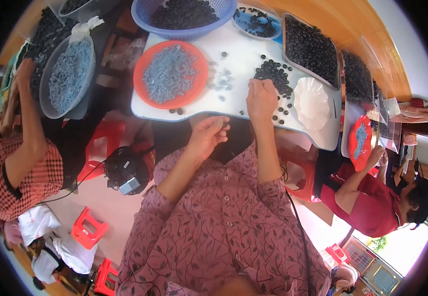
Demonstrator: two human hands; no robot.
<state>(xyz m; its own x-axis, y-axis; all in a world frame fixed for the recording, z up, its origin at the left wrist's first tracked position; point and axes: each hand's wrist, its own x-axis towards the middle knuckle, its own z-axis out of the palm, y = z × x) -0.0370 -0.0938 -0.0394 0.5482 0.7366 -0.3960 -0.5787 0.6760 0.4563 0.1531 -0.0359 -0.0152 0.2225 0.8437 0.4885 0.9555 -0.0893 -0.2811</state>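
Black beads (pixel 273 74) under curled right hand (pixel 261 98), left hand (pixel 208 134) cupped nearby.

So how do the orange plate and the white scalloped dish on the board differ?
The orange plate is round, flat and brightly coloured; the white scalloped dish has a wavy, fluted rim. The orange plate carries a heap of small grey-blue pieces; the white dish looks bare. The plate lies left of the right hand, the dish right of it. Both rest on the white board.
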